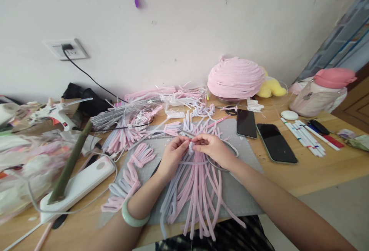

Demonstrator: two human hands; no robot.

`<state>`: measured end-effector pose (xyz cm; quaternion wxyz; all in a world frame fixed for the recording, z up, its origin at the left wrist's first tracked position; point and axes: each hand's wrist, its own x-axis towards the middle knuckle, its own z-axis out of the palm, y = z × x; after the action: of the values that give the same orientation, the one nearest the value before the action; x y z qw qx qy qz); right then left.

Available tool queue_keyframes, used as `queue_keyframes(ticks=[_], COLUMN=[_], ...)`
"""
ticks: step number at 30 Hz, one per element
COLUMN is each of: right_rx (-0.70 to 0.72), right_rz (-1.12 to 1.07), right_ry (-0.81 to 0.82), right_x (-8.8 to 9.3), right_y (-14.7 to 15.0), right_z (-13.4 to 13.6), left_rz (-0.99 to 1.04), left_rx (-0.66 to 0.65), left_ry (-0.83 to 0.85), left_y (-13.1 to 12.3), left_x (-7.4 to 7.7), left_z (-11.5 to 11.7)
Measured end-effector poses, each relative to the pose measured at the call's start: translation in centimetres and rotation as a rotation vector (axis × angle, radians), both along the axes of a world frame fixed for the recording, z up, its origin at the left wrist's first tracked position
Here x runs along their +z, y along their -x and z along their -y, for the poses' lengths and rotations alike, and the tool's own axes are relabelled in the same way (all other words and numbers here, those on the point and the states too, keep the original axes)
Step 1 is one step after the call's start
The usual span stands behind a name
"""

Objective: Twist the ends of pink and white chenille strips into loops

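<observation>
Above the middle of a grey mat (242, 182), my left hand (173, 154) and my right hand (213, 149) meet fingertip to fingertip. Both pinch a small pale, fuzzy pipe cleaner (190, 148), bent into a little bunch; its exact shape is partly hidden by the fingers. Under my hands a large spread of long pink pipe cleaners (198, 193) fans toward the front edge, with bluish-white pipe cleaners (168, 197) on its left side. Folded pink bundles (142, 155) lie left of my left hand. A pale green bangle circles my left wrist.
A white power strip (86, 182), cables and a glue gun (57, 114) occupy the left. Silver and pink pipe cleaners (123, 112) pile up behind. At right are two phones (276, 143), markers (302, 137), a pink-lidded bottle (317, 93) and a pink wrapped dome (236, 78).
</observation>
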<state>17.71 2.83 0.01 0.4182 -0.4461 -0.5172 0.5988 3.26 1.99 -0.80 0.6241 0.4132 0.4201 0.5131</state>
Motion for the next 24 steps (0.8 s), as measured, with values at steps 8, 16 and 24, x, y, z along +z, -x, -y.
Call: queue_keyframes(ticks=[8,16,24], right_rx=[-0.045,0.001,0.043], right_rz=[-0.041,-0.217,-0.330], right_ry=[0.042,0.209,0.270], right_x=[0.0,0.4,0.2], right_y=[0.0,0.1,0.4], right_z=[0.0,0.2,0.4], left_rz=[-0.046,-0.356,-0.526], left_rx=[-0.076,-0.097,0.026], left_ry=[-0.124,-0.304,-0.593], left_y=[0.2,1.0,1.8], left_x=[0.2,-0.2,0.6], left_z=[0.0,-0.4,-0.4])
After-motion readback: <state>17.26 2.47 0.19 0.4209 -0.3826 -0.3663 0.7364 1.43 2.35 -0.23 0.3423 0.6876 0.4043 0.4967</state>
